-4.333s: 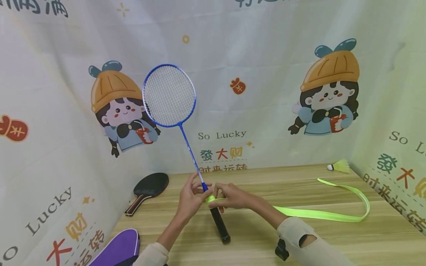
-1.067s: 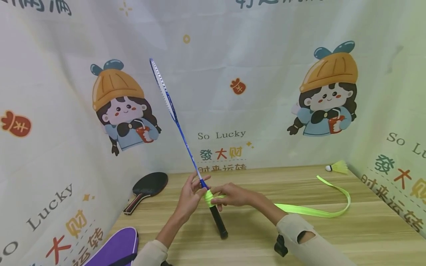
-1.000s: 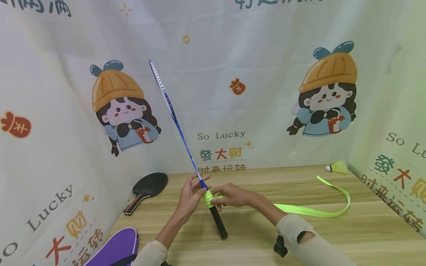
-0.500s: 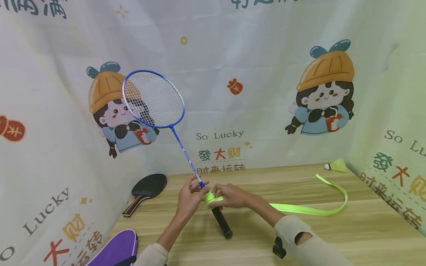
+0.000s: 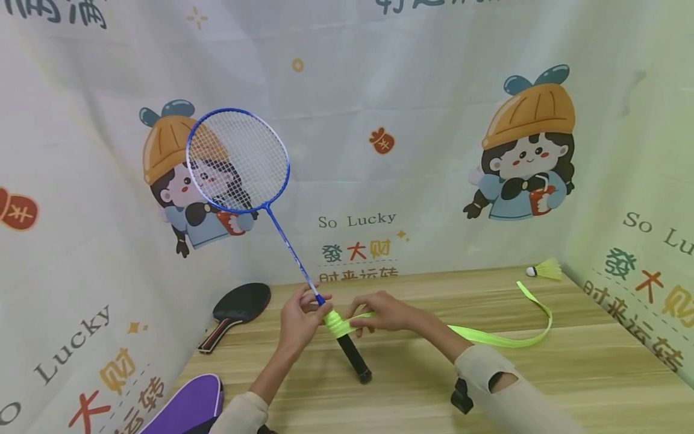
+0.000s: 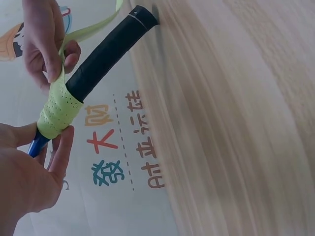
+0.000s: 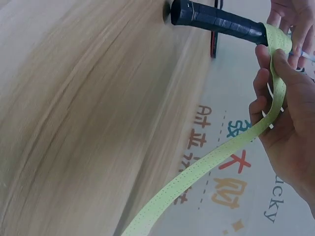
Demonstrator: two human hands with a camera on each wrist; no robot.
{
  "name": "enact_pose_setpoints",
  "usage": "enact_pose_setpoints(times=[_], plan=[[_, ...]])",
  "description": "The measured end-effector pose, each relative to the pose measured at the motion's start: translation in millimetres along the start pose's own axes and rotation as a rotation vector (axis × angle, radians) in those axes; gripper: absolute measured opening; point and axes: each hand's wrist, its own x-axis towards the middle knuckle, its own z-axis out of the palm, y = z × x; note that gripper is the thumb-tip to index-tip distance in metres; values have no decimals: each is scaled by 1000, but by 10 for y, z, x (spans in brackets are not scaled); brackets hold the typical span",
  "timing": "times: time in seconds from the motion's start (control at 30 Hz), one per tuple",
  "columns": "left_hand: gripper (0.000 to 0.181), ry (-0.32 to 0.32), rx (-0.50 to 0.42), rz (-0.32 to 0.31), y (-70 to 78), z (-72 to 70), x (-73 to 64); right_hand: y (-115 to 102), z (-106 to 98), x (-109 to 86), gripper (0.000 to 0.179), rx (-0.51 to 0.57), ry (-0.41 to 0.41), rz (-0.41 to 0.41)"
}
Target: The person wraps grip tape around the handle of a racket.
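A blue and white badminton racket leans up to the left in the head view, its black handle slanting down toward the table. My left hand pinches the racket at the blue cone above the handle. Perforated neon-yellow grip tape is wound round the upper part of the handle; the lower part stays black. My right hand pinches the tape between thumb and forefinger just right of the handle. From there the loose tape runs past the right hand and curves over the table.
A black table tennis paddle lies at the back left of the table. Nearer on the left is a purple case. A yellow shuttlecock lies at the back right. Printed cloth walls off the back and sides.
More tape is wound on the handle than seconds ago, and the loose tail is shorter. The racket has turned from edge-on to face-on and shifted left. My right hand has drawn slightly away from the handle.
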Motion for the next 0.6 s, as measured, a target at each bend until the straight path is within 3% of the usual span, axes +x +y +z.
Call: enact_pose_setpoints(times=[0.3, 0.43, 0.6], plan=[[53, -85, -34, -7, 63, -39, 40, 24, -43, 14, 16, -70, -15, -25], [58, -107, -46, -40, 70, -41, 33, 35, -16, 24, 19, -57, -40, -23], [65, -156, -54, -38, 95, -35, 36, 0, 1, 35, 21, -28, -83, -59]])
